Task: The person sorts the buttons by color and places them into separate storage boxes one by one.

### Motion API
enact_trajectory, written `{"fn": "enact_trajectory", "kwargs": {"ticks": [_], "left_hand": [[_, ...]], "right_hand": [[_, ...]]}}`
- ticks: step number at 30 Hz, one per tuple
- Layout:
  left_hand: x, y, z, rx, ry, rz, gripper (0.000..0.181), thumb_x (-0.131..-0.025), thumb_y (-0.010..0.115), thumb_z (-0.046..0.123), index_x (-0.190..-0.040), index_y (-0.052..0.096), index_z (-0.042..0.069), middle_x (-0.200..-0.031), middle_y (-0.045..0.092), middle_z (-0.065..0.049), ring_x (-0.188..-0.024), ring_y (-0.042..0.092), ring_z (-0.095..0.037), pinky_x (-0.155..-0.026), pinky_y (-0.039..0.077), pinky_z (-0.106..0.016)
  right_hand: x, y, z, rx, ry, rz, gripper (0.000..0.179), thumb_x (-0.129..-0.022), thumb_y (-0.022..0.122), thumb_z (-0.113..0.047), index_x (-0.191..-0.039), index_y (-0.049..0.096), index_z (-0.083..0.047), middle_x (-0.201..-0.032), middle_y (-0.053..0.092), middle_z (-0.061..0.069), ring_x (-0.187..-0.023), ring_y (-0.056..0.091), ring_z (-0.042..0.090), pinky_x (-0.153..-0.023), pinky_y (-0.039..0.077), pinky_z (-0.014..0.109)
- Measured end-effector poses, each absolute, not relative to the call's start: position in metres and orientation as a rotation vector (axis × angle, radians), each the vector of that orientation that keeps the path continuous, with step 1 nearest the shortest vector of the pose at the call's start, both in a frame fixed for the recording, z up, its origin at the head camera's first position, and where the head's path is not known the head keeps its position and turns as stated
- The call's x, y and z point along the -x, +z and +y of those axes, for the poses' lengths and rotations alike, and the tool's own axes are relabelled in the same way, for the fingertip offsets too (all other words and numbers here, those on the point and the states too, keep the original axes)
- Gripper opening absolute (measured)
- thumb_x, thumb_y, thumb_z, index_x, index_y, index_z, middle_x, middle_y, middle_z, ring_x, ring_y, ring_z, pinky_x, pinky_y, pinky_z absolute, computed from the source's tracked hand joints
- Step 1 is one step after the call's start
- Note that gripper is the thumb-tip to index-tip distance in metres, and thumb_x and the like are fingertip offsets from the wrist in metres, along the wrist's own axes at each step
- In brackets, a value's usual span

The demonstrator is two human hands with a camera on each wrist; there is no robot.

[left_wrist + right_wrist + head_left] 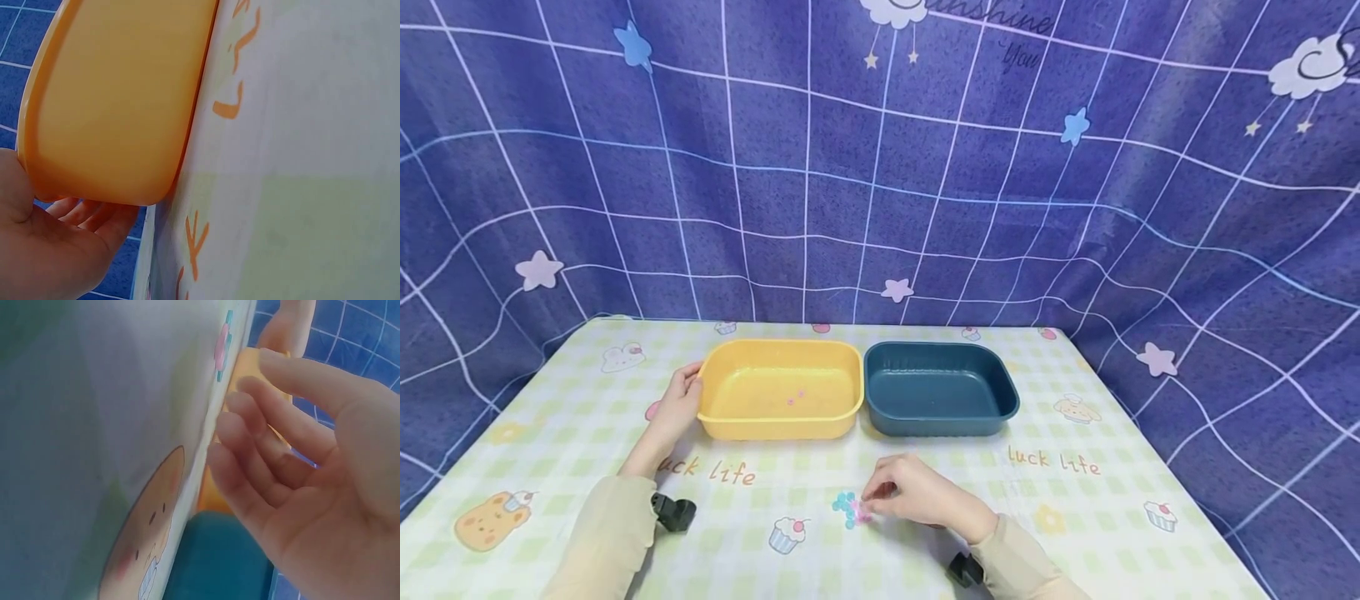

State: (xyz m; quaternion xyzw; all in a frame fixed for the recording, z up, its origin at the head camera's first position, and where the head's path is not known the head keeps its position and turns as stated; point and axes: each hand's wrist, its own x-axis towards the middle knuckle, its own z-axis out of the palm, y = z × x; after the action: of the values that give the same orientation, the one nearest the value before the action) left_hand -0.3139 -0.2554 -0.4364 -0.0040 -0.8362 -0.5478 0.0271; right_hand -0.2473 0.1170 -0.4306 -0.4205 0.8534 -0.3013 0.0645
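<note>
My left hand (679, 406) holds the left end of a yellow plastic tub (778, 430); in the left wrist view its fingers (115, 225) lie against the tub's end wall. Two tiny pink pieces (791, 402) lie inside that tub. On the table in front, a small cluster of light-blue pieces (843, 502) and pink pieces (862, 515) lies by the fingertips of my right hand (917, 493). In the right wrist view, the right fingers (240, 465) are loosely bent, with nothing visible between them and the thumb.
A dark teal tub (940, 426) stands right beside the yellow one, its rim close to it. The table carries a pale checked cloth (1120, 533) with printed cartoons. Behind and at the sides hangs a blue gridded curtain (850, 208).
</note>
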Motion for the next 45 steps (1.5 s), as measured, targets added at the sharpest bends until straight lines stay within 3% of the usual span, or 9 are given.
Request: {"fn": "enact_trajectory", "kwargs": {"ticks": [45], "left_hand": [[0.3155, -0.4392, -0.2558, -0.007, -1.681, -2.607, 0.056, -0.104, 0.015, 0.027, -0.147, 0.002, -0.004, -0.149, 0.015, -0.034, -0.138, 0.02, -0.046, -0.113, 0.023, -0.055]], "right_hand": [[0.2418, -0.4286, 0.113, 1.294, -0.601, 2.619, 0.004, -0.078, 0.074, -0.011, -0.081, 0.074, -0.013, -0.072, 0.058, -0.008, -0.064, 0.044, -0.006, -0.062, 0.04, 0.004]]}}
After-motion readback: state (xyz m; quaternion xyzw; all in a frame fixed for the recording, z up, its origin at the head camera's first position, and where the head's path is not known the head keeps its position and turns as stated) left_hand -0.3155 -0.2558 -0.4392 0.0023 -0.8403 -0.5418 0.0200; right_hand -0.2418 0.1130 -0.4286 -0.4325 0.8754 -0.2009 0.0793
